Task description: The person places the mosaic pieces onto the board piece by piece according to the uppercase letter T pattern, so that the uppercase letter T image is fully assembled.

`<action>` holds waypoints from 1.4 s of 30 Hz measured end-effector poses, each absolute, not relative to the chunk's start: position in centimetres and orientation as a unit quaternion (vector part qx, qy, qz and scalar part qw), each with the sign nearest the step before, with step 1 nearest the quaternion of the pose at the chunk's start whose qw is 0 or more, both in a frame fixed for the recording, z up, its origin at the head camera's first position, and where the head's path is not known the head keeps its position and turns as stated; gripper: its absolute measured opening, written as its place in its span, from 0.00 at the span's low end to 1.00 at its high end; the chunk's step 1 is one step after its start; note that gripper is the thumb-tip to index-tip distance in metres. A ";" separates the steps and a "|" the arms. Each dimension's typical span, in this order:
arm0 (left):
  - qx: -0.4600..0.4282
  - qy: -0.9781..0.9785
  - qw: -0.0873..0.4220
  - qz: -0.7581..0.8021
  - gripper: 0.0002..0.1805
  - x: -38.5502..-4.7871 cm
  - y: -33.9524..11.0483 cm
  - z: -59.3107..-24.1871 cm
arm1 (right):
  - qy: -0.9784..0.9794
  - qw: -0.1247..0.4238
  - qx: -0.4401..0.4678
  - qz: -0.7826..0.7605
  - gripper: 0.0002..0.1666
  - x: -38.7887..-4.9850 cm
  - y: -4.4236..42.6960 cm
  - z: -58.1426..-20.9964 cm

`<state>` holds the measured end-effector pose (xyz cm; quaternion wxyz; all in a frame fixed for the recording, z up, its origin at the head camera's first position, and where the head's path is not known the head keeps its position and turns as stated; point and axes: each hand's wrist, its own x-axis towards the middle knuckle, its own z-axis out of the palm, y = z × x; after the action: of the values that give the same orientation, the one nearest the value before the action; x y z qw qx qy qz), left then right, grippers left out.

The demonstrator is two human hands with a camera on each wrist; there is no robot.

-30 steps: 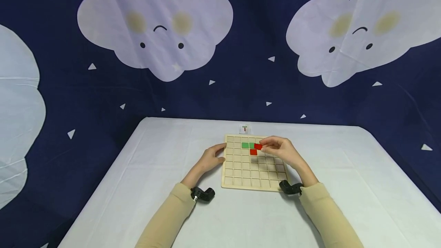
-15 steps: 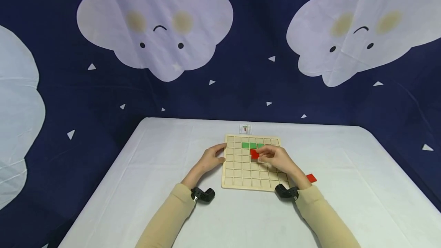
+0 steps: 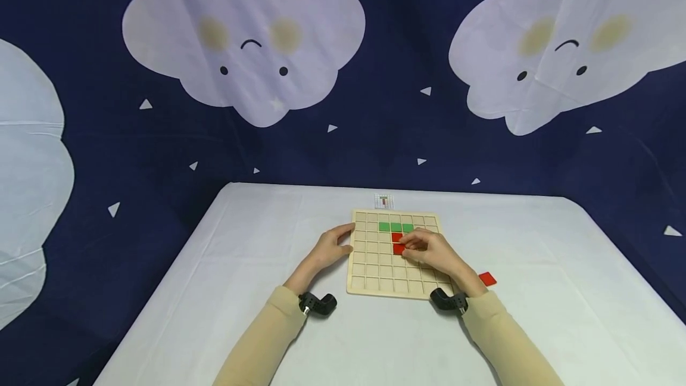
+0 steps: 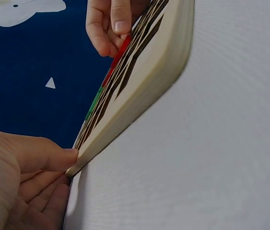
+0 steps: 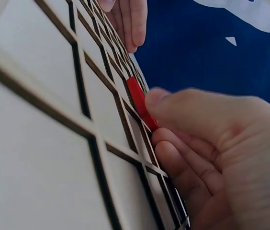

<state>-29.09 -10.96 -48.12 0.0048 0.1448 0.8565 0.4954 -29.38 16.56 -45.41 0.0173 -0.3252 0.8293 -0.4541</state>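
A pale wooden grid board (image 3: 375, 270) lies flat on the table. Three green tiles (image 3: 396, 227) sit side by side in one of its rows, with a red tile (image 3: 396, 237) in the cell below the middle one. My right hand (image 3: 435, 253) pinches another red tile (image 3: 399, 249) between thumb and fingers, just below that one. In the right wrist view the pinched red tile (image 5: 140, 103) is tilted against the grid; whether it lies fully in a cell I cannot tell. My left hand (image 3: 325, 248) touches the board's left edge with its thumb and extended fingers.
One more red tile (image 3: 487, 279) lies on the white table (image 3: 563, 314), right of the board and beside my right wrist. Behind the board is a small card (image 3: 383, 201) printed with a T-shaped grid pattern. A dark blue cloth with clouds hangs behind the table.
The right hand has moved a red tile from near the green row down to below the other red tile. A third green tile and the loose red tile have come into sight. The left hand stays.
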 end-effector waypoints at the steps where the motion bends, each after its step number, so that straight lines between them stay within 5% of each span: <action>1: 0.146 0.855 0.005 0.497 0.32 -29.1 -10.9 -48.1 | 0.830 0.016 -0.325 -0.454 0.14 -29.4 16.6 -45.5; 17: 0.146 0.857 0.003 0.494 0.32 -29.0 -11.0 -48.3 | 0.838 -0.023 -0.321 -0.441 0.13 -31.9 17.1 -49.0; 26: 0.146 0.858 0.004 0.493 0.32 -29.0 -10.8 -48.3 | 0.777 0.043 -0.253 -0.575 0.21 -31.2 17.9 -46.8; 42: 0.140 0.864 0.007 0.484 0.33 -29.2 -10.9 -48.3 | 0.824 0.036 -0.208 -0.526 0.24 -27.6 29.5 -44.2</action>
<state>-29.17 -10.93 -48.27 0.0065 0.1403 0.8636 0.4843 -27.56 29.49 -44.19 0.0363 -0.2082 0.8239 -0.5259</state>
